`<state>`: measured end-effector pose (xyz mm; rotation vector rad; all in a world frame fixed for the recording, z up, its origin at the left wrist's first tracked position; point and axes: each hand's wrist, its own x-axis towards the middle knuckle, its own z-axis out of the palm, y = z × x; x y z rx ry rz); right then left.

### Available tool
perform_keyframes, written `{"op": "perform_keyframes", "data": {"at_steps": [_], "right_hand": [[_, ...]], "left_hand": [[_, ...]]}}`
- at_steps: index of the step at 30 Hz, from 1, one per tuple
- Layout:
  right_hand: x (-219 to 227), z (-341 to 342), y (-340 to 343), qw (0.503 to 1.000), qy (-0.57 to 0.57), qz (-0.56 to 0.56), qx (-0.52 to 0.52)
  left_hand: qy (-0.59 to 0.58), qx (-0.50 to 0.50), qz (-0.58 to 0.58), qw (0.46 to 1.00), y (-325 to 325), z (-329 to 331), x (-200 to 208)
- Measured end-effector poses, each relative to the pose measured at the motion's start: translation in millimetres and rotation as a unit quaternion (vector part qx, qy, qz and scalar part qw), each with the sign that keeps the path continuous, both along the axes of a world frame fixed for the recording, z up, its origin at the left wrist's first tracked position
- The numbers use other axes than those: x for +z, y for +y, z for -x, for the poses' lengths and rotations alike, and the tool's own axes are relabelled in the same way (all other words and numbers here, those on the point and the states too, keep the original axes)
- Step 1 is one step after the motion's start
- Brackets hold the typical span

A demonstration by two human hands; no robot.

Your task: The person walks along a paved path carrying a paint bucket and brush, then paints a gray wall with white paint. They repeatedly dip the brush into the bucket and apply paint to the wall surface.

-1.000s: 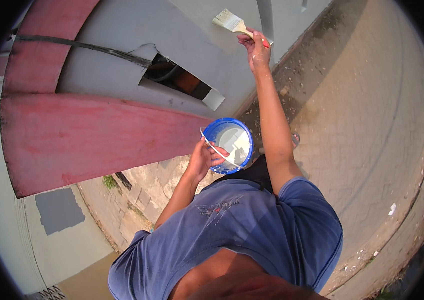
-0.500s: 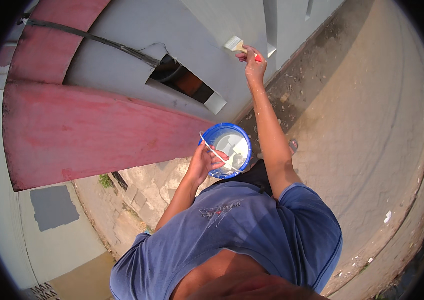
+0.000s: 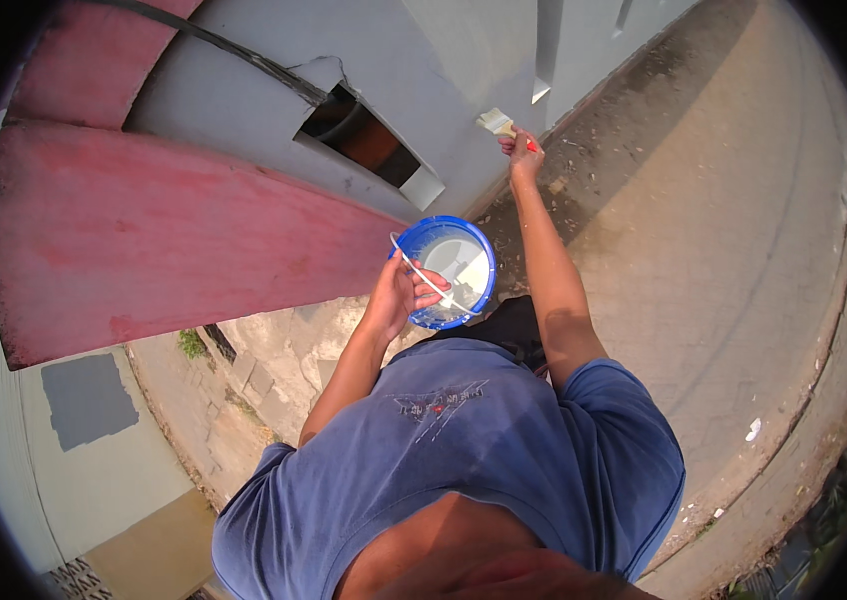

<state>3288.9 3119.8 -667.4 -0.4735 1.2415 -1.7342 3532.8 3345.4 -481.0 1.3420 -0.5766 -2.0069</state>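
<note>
My right hand [image 3: 523, 160] is stretched out to the grey wall, closed around the red-tipped handle of a flat paintbrush [image 3: 495, 121]. The brush's pale, paint-covered bristles point at the wall; whether they touch it is hard to tell. In front of my body, my left hand [image 3: 402, 292] holds a blue bucket [image 3: 447, 221] at its left rim, under the thin white handle. Its fingers reach over the rim to the inside. White paint [image 3: 466, 262] lies in the bucket, and smears of it coat the inner wall.
The grey wall [image 3: 244, 90] has a recessed rectangular opening [image 3: 362, 138] with a dark cable hanging above it. A faded red ledge [image 3: 174, 235] juts out at left. Paved ground [image 3: 704, 280] stretches to the right, with dirt and debris along the wall's foot.
My right hand and the brush have come down the wall, a little to the right and closer to me. The bucket stays in my left hand, and the view has shifted slightly.
</note>
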Motion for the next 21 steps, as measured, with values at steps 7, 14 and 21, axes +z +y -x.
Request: {"op": "perform_keyframes", "data": {"at_steps": [7, 14, 21], "right_hand": [[-24.5, 54.6, 78.8, 0.997, -0.021, -0.077, -0.014], [112.9, 48.5, 88.5, 0.999, -0.018, -0.013, 0.034], [337.6, 5.9, 28.9, 0.960, -0.039, 0.273, 0.052]], "left_hand": [[-0.003, 0.007, 0.001, 1.000, -0.2, 2.9, 13.2], [0.004, 0.006, 0.013, 1.000, -1.7, 3.3, 24.4], [0.025, 0.005, 0.036, 0.999, -1.1, 3.8, 33.6]]}}
